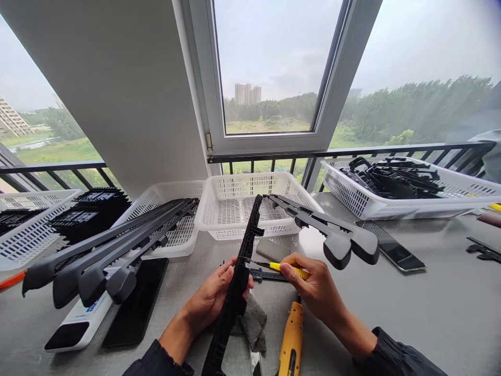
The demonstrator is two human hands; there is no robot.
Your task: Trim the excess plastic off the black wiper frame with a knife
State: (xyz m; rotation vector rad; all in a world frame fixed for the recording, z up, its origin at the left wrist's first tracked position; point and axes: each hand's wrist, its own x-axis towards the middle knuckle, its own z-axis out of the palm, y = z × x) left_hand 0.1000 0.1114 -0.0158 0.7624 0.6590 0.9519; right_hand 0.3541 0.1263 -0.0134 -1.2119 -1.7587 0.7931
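Observation:
My left hand (pixel 213 295) is wrapped round a long black plastic trim strip (pixel 235 292), which stands tilted, its far end up by the middle basket. In my right hand (pixel 313 284) is a yellow-handled tool (pixel 278 266) with a thin metal tip. That tip points left and meets the strip just above my left fingers; whether it touches is too fine to tell. Beneath the tool lies a dark caliper-like ruler (pixel 270 275), partly covered. A grey cloth (pixel 255 324) sits beside the strip, and a yellow-bodied tool (pixel 291 337) lies between my forearms.
Several dark grey trim strips (pixel 105 250) lean on the left basket (pixel 188 230). Two more (pixel 332 232) rest on the middle basket (pixel 215 203). Black parts fill the right basket (pixel 376 209). Phones (pixel 403 253) (pixel 136 308) and a white device (pixel 80 326) lie on the table.

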